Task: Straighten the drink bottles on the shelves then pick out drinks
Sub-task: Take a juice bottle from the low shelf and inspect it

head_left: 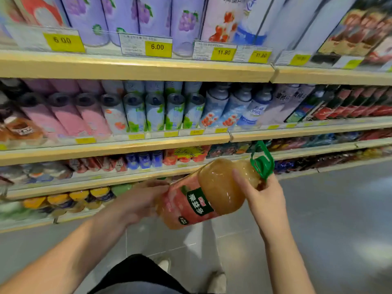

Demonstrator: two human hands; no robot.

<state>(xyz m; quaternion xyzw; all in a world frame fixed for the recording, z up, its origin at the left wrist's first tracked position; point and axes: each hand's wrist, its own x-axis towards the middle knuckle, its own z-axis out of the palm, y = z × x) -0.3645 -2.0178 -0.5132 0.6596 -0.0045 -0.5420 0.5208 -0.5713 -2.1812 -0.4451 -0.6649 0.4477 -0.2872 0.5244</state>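
A large juice bottle (pixel 214 194) is held in front of the shelves (pixel 135 68), off any shelf, between both hands and above the grey floor (pixel 339 209). It lies tilted, base down to the left and green cap (pixel 263 164) up to the right, with a green loop handle standing off the cap. A pink label (pixel 186 206) with a dark green band wraps its lower half; cloudy amber juice shows through the clear upper half. The left hand (pixel 140 198) cups the base end, its fingers (pixel 157 183) curled round the labelled part. The right hand (pixel 265 194) grips the neck just below the cap, with one of its fingers (pixel 240 181) laid along the bottle's shoulder. Behind, several shelves run across the view: tall purple cartons (pixel 186 20) on top, rows of cans (pixel 154 111) below them, and smaller blurred packs lower down. Yellow price tags (pixel 158 48) line the shelf edges. At the bottom a dark garment (pixel 137 270) and pale shoes (pixel 216 281) show.
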